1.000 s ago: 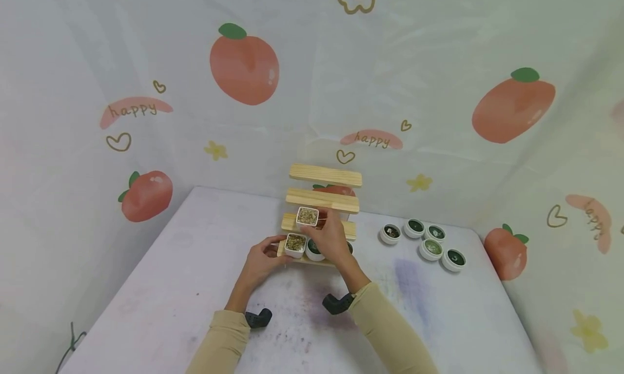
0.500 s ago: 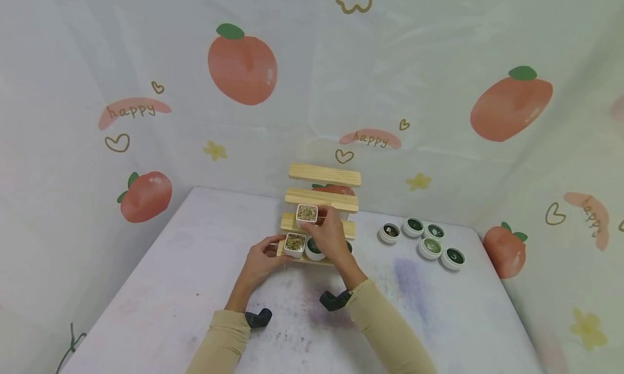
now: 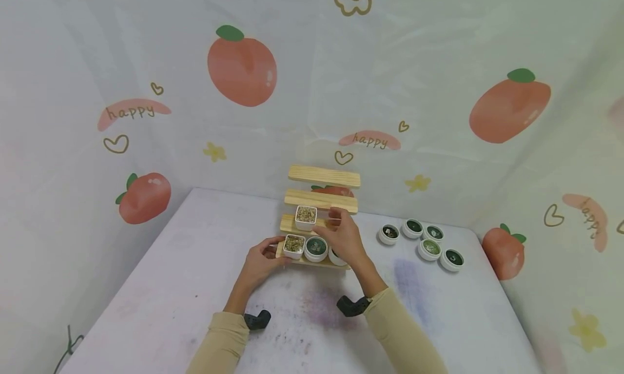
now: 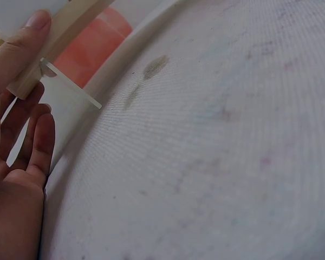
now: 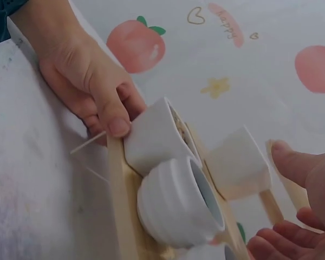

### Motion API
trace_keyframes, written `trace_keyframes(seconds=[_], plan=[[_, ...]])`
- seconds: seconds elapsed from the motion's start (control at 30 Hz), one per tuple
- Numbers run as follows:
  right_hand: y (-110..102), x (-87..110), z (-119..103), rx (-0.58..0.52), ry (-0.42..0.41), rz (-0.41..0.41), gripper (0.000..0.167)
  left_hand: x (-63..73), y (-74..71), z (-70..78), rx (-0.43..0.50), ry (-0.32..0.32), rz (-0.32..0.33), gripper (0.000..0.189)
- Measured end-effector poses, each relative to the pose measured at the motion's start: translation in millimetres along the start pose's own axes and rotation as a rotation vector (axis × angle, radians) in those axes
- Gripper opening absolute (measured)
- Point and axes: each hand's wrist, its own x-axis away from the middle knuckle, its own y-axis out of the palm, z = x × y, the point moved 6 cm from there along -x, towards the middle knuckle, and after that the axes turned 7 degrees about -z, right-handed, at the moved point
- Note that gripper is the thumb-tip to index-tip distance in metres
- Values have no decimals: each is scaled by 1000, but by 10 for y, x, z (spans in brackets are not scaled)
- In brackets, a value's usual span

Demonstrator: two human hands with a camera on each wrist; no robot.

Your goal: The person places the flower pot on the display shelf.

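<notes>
A tiered wooden shelf stands against the backdrop. My left hand grips the left end of its lowest board, thumb against the white square pot there and fingers below the wood. Beside that pot sits a ribbed round white pot with dark green contents; another is partly hidden behind my right hand. On the second board up rests a second square pot with grainy tan filling. My right hand is just right of it, thumb and fingers spread, holding nothing.
Several round white pots with dark or green contents stand on the table to the right. The two upper boards are bare. A peach-printed backdrop closes off the back and sides.
My right hand has let go of the upper square pot and drawn back to the right, uncovering the round pots below. The pot sits on the second board. My left hand has stayed put.
</notes>
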Motion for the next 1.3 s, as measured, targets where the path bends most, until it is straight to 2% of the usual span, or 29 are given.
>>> trace_keyframes(seconds=[0.23, 0.57, 0.73, 0.93, 1.1, 1.3], plan=[[-219, 77, 164, -7, -7, 38, 66, 21, -7, 19, 6, 19, -14, 64], [-574, 160, 312, 42, -19, 125, 68, 24, -12, -13, -7, -24, -3, 66], [-720, 172, 461, 110, -4, 153, 67, 68, 9, 115, -3, -45, -24, 66], [-871, 136, 653, 162, -3, 183, 69, 159, 0, 298, 2, -26, -25, 65], [-984, 107, 808, 171, 1, 196, 76, 155, -6, 292, 12, -39, -15, 65], [-1108, 118, 1022, 208, 14, 248, 80, 119, 6, 264, 14, -49, -36, 65]])
